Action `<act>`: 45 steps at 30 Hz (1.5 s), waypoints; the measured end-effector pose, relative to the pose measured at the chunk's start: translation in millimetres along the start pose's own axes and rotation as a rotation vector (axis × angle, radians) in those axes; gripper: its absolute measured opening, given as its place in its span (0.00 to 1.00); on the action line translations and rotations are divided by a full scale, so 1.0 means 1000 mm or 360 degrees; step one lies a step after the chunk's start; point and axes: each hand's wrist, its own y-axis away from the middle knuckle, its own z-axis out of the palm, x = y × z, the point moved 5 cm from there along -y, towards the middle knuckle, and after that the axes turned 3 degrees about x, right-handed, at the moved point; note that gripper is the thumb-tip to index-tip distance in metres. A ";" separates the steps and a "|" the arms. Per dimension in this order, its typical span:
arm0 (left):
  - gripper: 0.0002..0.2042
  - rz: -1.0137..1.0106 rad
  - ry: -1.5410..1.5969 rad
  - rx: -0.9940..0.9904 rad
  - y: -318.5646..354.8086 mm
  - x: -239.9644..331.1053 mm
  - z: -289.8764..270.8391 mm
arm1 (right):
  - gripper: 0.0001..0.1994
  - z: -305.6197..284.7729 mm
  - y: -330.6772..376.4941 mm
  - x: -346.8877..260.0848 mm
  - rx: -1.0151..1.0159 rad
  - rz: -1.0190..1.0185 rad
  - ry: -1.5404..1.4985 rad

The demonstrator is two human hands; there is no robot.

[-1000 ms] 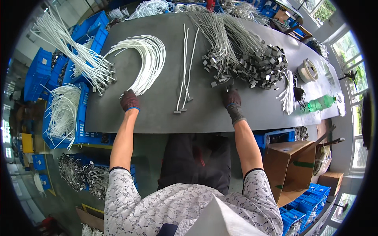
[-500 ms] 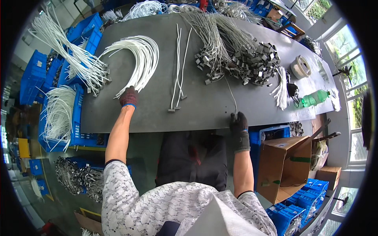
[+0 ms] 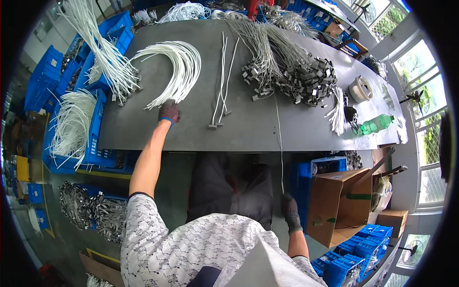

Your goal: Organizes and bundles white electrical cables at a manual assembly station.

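My left hand point(image 3: 169, 111), in a dark red knit glove, is at the lower end of a curved bundle of white cables point(image 3: 184, 67) on the table. Its fingers are curled, and what they pinch, if anything, is hidden. Below the table's front edge, my right hand point(image 3: 289, 205) in a dark glove is closed on one thin grey cable point(image 3: 280, 153). That cable runs taut over the edge, back to a pile of grey cables with metal-looking connectors point(image 3: 308, 81). Between the hands lie a few white cables point(image 3: 223, 79) with small grey connectors at their near ends.
Blue crates of white cables point(image 3: 71, 124) stand at the left; more white cables point(image 3: 107, 62) rest on the table's left side. At right are a tub point(image 3: 361, 89), a green bottle point(image 3: 377, 124) and short white strands point(image 3: 337, 112). A cardboard box point(image 3: 334, 205) stands below the right edge.
My right hand has drawn back from the table's edge toward my body, pulling the thin grey cable out straight. My left hand has shifted slightly right at the bundle's end.
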 end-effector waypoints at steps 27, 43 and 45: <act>0.06 0.0374 0.2013 -0.0398 0.152 0.183 0.204 | 0.11 -0.010 0.059 -0.002 -0.0207 -0.0010 0.0671; 0.07 0.0190 0.1553 -0.0483 0.189 0.122 0.218 | 0.12 -0.010 0.087 0.030 -0.0108 0.0026 0.0686; 0.08 0.0263 0.1648 -0.0314 0.181 0.131 0.204 | 0.11 -0.009 0.092 0.034 -0.0097 0.0039 0.0707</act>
